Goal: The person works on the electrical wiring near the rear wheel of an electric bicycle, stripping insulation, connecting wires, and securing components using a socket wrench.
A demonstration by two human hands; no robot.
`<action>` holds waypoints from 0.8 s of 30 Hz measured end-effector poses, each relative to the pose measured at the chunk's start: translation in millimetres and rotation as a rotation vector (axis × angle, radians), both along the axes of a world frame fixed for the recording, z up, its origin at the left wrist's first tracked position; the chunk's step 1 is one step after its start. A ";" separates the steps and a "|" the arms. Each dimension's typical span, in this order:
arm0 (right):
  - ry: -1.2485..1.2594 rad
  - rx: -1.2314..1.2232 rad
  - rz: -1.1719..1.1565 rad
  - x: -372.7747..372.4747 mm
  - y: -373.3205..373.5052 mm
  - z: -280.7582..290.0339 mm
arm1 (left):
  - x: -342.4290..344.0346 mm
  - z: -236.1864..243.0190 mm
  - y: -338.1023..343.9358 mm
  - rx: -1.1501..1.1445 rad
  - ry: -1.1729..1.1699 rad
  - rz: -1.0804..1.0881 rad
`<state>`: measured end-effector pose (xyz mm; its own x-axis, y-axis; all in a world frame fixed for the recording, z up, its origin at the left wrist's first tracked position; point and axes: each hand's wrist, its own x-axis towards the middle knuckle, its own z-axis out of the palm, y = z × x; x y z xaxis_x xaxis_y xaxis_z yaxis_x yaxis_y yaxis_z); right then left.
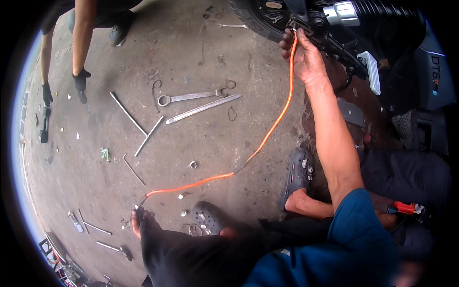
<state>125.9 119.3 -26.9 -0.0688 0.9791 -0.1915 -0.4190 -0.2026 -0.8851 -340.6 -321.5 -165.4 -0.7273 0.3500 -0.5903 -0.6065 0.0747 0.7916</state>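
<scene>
An orange hose [275,126] with a dark patch midway stretches in a curve over the concrete floor. At the upper right, my right hand [308,60] pinches its upper end beside the motorcycle wheel [260,19]; the fitting is partly hidden by the fingers. Low on the left, my left hand [137,224] is closed around the dark other end. A small light-coloured piece shows above those fingers, too small to name. My dark trouser leg covers part of this hand. Between the hands lie a combination wrench [191,97] and a flat metal tyre lever [203,109].
A T-handle wrench [138,125], bent rod [133,170], socket [193,164] and ratchet [115,248] lie on the floor. Another person's gloved hand [81,83] hangs at upper left, near a dark tool [45,125]. A silver pedal [369,72] juts from the motorcycle.
</scene>
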 end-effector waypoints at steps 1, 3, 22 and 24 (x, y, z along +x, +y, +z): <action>-0.001 0.032 -0.007 -0.3 -0.1 -2.2 | 3.0 1.0 0.4 0.050 0.018 -0.010; -0.032 0.028 -0.043 -3.4 -3.5 -2.0 | 18.2 15.2 12.0 0.099 0.034 -0.022; -0.206 0.087 -0.146 -7.6 -2.9 -6.2 | 27.6 29.8 24.3 0.010 -0.126 -0.069; -0.204 0.062 -0.149 -9.4 -5.3 -3.7 | 28.3 32.1 24.1 0.004 -0.139 -0.077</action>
